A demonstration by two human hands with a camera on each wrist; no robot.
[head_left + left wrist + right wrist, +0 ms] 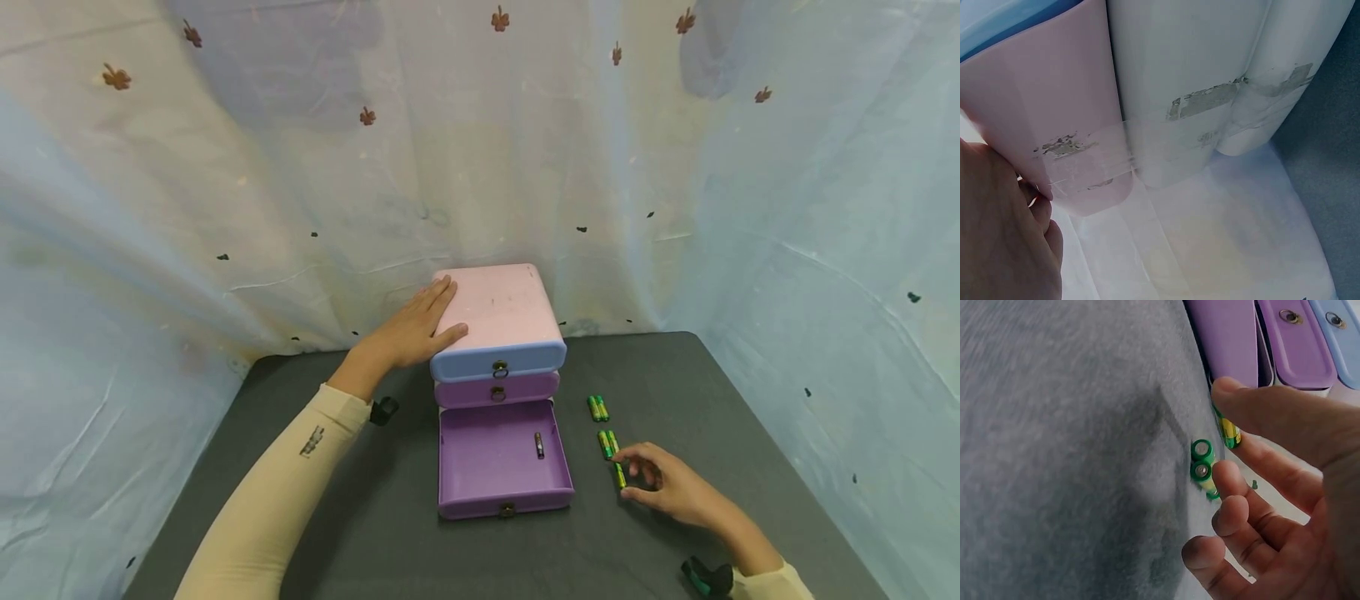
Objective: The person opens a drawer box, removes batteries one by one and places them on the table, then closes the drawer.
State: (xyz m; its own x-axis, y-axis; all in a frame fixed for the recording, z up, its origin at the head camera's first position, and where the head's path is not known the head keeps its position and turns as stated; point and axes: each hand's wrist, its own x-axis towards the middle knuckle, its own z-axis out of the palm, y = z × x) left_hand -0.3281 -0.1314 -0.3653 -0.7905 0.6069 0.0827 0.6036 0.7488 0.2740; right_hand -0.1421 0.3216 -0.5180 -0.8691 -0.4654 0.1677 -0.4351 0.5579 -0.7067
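Observation:
My left hand rests on the left side of the pink top of a small drawer unit, fingers spread over its edge. The left wrist view shows the same hand against the unit's pink side. At the right, my right hand pinches a green and yellow battery between thumb and index finger, the other fingers loosely bent. The right wrist view shows that battery partly hidden behind the thumb. Beyond it lie a pair of batteries and another pair.
The purple bottom drawer is pulled out and holds one dark battery. Above it are a purple drawer front and a blue one. A patterned curtain hangs behind the dark grey table.

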